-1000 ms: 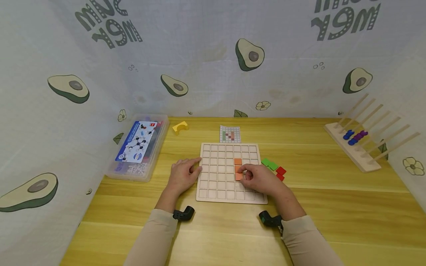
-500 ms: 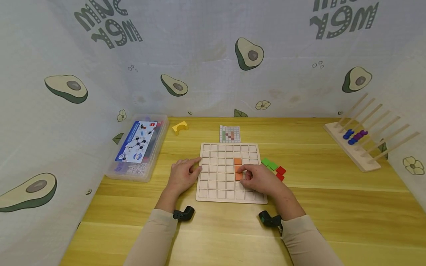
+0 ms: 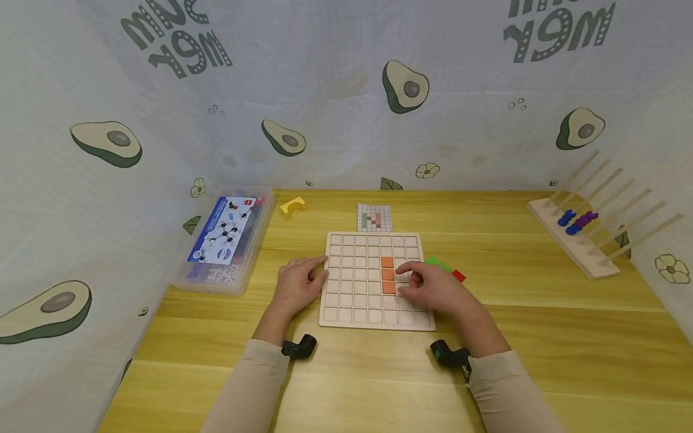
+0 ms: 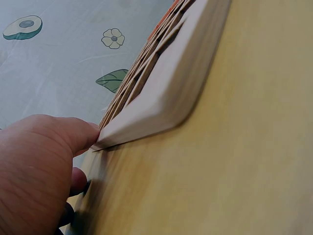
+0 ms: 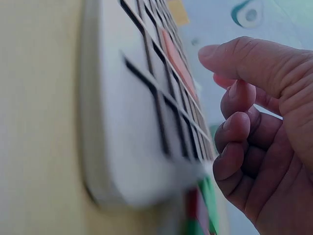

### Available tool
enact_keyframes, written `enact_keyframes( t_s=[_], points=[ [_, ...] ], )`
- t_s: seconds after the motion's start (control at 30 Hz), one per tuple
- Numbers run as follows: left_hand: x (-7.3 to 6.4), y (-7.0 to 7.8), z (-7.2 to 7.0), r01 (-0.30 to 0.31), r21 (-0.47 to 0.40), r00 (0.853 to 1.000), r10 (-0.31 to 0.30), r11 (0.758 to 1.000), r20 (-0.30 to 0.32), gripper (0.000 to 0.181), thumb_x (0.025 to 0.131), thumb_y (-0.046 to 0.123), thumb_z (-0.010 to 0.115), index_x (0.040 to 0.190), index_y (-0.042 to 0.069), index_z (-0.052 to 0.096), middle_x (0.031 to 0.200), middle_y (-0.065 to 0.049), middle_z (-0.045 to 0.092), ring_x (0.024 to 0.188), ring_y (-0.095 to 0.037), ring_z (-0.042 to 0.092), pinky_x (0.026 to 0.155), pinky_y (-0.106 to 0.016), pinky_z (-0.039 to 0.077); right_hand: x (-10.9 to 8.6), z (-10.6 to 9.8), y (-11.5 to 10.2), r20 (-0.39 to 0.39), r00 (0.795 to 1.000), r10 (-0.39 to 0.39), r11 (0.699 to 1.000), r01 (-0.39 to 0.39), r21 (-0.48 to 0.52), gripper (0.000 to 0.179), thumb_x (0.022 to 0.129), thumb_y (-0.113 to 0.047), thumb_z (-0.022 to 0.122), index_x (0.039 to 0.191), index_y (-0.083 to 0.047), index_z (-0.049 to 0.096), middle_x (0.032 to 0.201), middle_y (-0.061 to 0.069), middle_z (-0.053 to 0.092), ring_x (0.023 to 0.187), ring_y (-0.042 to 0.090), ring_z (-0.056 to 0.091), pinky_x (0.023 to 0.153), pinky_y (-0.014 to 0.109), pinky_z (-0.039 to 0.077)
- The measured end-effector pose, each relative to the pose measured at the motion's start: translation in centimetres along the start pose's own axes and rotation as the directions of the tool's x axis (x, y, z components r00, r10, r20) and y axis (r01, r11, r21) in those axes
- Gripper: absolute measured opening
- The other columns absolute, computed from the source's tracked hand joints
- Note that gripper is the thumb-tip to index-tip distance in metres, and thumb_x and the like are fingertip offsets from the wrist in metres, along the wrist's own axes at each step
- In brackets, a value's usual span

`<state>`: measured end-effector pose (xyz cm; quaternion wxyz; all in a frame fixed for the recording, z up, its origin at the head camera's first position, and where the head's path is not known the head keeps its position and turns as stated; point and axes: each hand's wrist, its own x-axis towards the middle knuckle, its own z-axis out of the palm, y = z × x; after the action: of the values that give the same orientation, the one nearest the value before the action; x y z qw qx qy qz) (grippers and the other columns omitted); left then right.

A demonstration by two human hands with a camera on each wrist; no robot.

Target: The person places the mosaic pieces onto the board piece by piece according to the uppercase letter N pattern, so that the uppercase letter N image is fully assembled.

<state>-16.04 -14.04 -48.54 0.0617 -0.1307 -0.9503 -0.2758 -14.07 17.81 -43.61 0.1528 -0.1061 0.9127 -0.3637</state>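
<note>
A wooden grid board lies flat on the table, with three orange square tiles in a column of its cells. At the board's left edge is my left hand; its thumb and index fingertip touch the rim, as the left wrist view shows for the thumb. My right hand hovers over the board's right part, just right of the orange tiles. Nothing sits between its parted thumb and index finger, and the other fingers curl loosely. Beyond that hand, green tiles and a red tile lie partly hidden.
A small card with a coloured grid pattern lies behind the board. To the left stands a clear plastic box; near it is a yellow arch block. A wooden peg rack with blue and purple beads is at the right.
My right hand has let go of the lowest orange tile and drawn back to the right, uncovering the tiles' right sides. My left hand has stayed in place.
</note>
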Motion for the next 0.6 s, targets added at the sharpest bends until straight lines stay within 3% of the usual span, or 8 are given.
enact_keyframes(
  t_s=[0.27,0.6],
  points=[
    [0.1,0.1,-0.1,-0.002,-0.006,1.000,0.002,1.000,0.002,0.038,0.099,0.033,0.066,0.135,0.022,0.069,0.069,0.005,0.049,0.074,-0.016,0.044,0.073,-0.034,0.027,-1.7,-3.3,2.6,-0.056,0.997,0.057,0.998,-0.060,-0.036,0.036,0.095,-0.021,0.072,0.126,-0.007,0.064,0.082,0.004,0.056,0.066,0.017,0.050,0.057,0.027,0.041],
    [0.0,0.1,-0.1,0.000,-0.005,1.000,0.000,1.000,0.003,0.039,0.099,0.034,0.066,0.135,0.022,0.069,0.069,0.006,0.049,0.073,-0.015,0.043,0.072,-0.033,0.026,-3.7,-5.8,5.9,-0.113,0.982,0.149,0.983,-0.159,-0.091,0.045,0.095,-0.028,0.072,0.132,-0.005,0.061,0.088,0.006,0.057,0.073,0.018,0.050,0.060,0.029,0.040]
  ],
)
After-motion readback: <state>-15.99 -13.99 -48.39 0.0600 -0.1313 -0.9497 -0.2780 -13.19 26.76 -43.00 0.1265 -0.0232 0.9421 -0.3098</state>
